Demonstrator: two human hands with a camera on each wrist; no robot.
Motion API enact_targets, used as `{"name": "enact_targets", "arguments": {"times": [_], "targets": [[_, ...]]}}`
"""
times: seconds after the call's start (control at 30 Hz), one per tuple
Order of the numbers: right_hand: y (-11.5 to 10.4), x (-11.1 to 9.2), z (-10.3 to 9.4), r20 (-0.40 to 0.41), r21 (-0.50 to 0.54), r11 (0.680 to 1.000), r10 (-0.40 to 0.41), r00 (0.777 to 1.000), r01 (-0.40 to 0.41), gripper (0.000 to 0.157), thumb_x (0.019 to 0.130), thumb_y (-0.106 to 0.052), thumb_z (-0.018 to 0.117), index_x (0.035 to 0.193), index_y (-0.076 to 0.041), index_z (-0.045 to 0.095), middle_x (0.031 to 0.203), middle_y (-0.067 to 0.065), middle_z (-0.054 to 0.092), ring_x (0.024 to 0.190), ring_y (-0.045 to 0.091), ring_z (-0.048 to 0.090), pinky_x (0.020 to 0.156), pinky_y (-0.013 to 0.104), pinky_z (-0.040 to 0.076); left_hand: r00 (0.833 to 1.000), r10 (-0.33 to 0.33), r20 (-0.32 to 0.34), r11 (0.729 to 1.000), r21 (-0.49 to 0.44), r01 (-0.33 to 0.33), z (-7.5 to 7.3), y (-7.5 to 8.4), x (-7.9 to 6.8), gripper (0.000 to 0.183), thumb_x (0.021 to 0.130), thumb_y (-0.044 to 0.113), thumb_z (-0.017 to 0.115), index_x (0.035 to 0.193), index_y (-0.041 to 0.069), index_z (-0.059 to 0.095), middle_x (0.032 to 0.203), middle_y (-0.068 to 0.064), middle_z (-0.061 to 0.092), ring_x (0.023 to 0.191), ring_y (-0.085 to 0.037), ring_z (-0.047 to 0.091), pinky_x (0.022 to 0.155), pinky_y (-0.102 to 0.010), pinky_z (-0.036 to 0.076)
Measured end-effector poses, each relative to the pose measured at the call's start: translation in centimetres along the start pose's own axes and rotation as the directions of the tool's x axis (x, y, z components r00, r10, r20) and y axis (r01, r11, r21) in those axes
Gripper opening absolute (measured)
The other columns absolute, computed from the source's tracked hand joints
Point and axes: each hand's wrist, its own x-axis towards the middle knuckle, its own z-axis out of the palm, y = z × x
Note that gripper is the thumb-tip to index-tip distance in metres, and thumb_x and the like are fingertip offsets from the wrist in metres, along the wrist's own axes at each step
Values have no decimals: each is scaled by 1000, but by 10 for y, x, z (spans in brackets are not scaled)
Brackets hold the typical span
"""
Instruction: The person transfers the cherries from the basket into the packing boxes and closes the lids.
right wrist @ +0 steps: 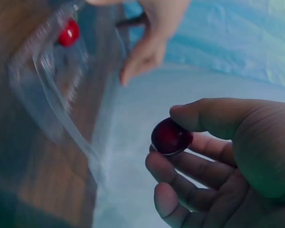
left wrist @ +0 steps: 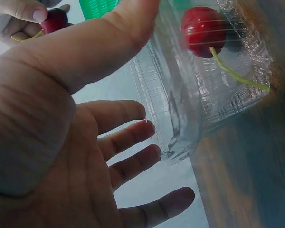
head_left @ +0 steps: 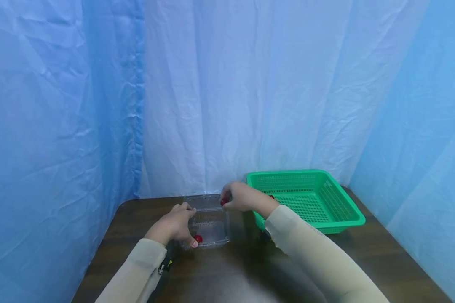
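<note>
A clear plastic box (head_left: 227, 229) lies with its hinged lid spread out behind it on the table. One red cherry (left wrist: 204, 31) with a green stem sits inside, near the box's front left corner. My left hand (head_left: 176, 223) spans the box's left side, thumb by the front corner. Its fingers (left wrist: 133, 166) are nearly straight and spread at the edge. Over the right part of the lid, my right hand (head_left: 240, 197) pinches another dark red cherry (right wrist: 171, 137) between thumb and fingers. That cherry's stem shows in the left wrist view.
To the right stands a green plastic basket (head_left: 349, 216) with slotted walls. A bit of red, probably a cherry (head_left: 271, 196), shows in it behind my right wrist. The dark wooden table (head_left: 235, 277) meets pale blue curtains (head_left: 227, 105) at the back and sides.
</note>
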Motion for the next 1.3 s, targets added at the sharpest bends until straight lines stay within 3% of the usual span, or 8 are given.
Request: {"name": "enact_targets", "arguments": {"times": [0.2,0.63,1.0,1.3], "targets": [[-15,9,31,50,5,1000,6,999,-6,8,103,-16,85,110,-15,83,109,1,82,95,14,76,91,37,70,1000,-11,15,1000,13,11,2,-3,5,119,71,41,110,171,16,52,167,-14,52,145,-37,55,109,-65,63],[-21,25,88,99,23,996,78,992,-81,10,98,-15,91,104,-17,83,92,-4,78,79,11,72,76,29,68,999,10,32,1000,17,-11,-1,-2,4,119,71,40,111,171,14,52,165,-14,53,146,-37,53,107,-63,64],[-24,32,108,165,-43,999,37,986,-30,6,98,-15,89,102,-15,84,85,-5,77,74,10,71,68,26,62,999,14,33,1000,14,-14,1,-4,7,122,71,42,110,172,13,50,167,-14,52,146,-35,52,109,-64,63],[-27,28,101,208,-67,996,66,976,-53,8,103,-23,86,104,-16,86,87,-5,77,77,12,72,73,32,66,1000,7,24,1000,8,-7,2,-5,7,122,69,41,111,172,13,51,165,-14,52,145,-35,52,109,-63,63]]}}
